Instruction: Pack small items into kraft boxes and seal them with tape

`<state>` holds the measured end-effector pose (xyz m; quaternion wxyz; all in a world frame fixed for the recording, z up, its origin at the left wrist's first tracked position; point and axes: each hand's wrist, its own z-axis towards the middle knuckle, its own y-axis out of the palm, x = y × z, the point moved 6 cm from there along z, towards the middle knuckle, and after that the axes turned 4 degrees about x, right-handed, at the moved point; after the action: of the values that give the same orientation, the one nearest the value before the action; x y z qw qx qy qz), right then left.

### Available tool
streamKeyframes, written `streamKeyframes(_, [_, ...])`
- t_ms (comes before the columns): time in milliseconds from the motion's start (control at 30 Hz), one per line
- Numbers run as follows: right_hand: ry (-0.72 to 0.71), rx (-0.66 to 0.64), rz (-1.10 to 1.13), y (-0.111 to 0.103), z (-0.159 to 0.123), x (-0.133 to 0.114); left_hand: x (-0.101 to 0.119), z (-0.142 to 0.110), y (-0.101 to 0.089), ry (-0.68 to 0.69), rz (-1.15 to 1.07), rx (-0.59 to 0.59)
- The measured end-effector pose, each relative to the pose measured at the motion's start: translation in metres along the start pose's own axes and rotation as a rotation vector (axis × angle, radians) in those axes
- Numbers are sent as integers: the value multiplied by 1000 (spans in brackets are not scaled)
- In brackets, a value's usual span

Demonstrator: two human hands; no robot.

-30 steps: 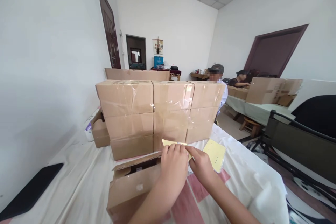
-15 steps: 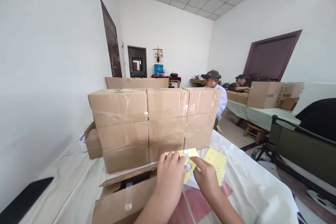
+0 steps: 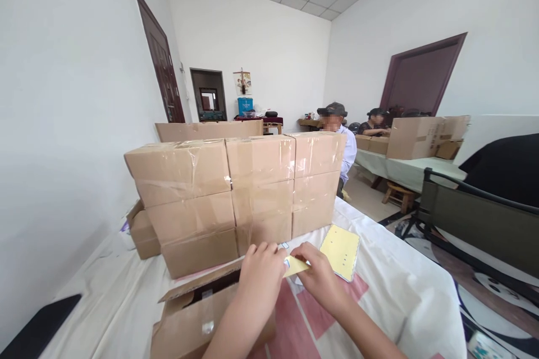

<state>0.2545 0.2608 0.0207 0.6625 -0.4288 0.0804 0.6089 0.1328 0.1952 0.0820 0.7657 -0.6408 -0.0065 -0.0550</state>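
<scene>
Between my two hands is a yellow sheet (image 3: 296, 266) with blue-outlined shapes, tilted so that only a narrow part shows. My left hand (image 3: 261, 269) has its fingers closed on the sheet's left side. At its right side, my right hand (image 3: 316, 270) pinches it with thumb and forefinger. Some white thing lies beneath the sheet, mostly hidden. Just right of my right hand, a yellow card (image 3: 340, 252) with a wavy edge and small dark marks lies flat on the white cloth (image 3: 396, 280).
A wall of stacked cardboard boxes (image 3: 261, 185) stands in front of my hands. An open carton (image 3: 189, 320) is by my left forearm, and a black flat object (image 3: 46, 325) lies at far left. A person (image 3: 347, 151) sits behind the boxes; another (image 3: 374, 123) is farther right.
The yellow sheet has turned from nearly face-up to steeply tilted between my hands. My right hand has shifted slightly left and up. The view has turned a little to the right.
</scene>
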Motion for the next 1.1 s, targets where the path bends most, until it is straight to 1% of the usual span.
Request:
streamKeyframes(67, [94, -111, 118, 0, 3, -2, -3, 0, -2, 18, 5, 14])
streamKeyframes(200, [190, -300, 323, -5, 3, -4, -9, -2, -6, 52, 6, 40])
streamKeyframes(300, [296, -449, 575, -4, -5, -1, -13, -3, -8, 104, -27, 57])
streamKeyframes(400, [396, -499, 808, -1, -11, -1, -17, -3, -9, 151, -83, 90])
streamKeyframes(500, [435, -479, 862, 5, -11, -5, -20, -4, -11, 182, -133, 111])
streamKeyframes(567, [432, -432, 853, 11, -9, -6, -22, -3, -12, 185, -136, 116])
streamKeyframes(700, [408, -271, 797, 19, -6, 1, -27, -2, -16, 130, -118, 132])
streamKeyframes(867, [388, -208, 755, 26, -8, 7, -26, 0, -14, 91, -41, 174])
streamKeyframes(933, [377, -176, 696, 24, -8, 7, -25, 2, -11, 95, -24, 187])
streamKeyframes(1033, [345, -143, 535, 20, -7, 4, -25, 4, -9, 104, -9, 191])
streamKeyframes(1100, [323, -120, 468, 17, -6, 2, -25, 4, -9, 104, -1, 190])
